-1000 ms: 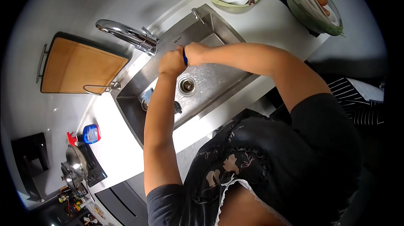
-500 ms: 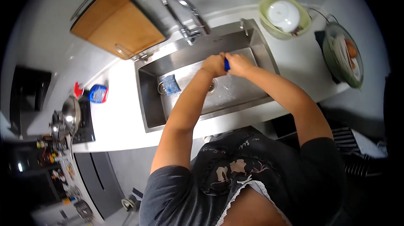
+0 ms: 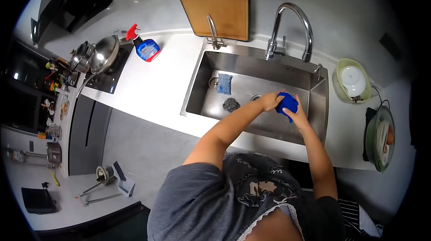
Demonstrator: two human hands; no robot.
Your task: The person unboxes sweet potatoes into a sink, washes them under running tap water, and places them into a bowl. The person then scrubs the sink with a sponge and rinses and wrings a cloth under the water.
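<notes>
Over the right part of the steel sink [image 3: 316, 126], a bunched blue cloth [image 3: 288, 103] is between my two hands. My left hand [image 3: 270, 101] grips its left edge with the fingertips. On the other side, my right hand [image 3: 298, 116] has its thumb and fingers around the cloth, partly under it. On the sink floor lie a blue scrubbing sponge [image 3: 224, 84] and, nearer to me, a dark steel wool scourer [image 3: 231, 104]. Behind my hands rises the tall chrome tap [image 3: 309, 39], with no water seen running.
A smaller tap [image 3: 213, 30] stands at the sink's back left before a wooden cutting board [image 3: 220, 5]. A blue spray bottle [image 3: 147, 50] is left on the counter. At right are a green basin [image 3: 345, 63] with a white bowl [image 3: 353, 79] and a covered dish [image 3: 376, 151].
The camera view has swung left. My hands, earlier pressed together in fists around the cloth, are now farther apart, and much more of the blue cloth shows. The scourer has come into view.
</notes>
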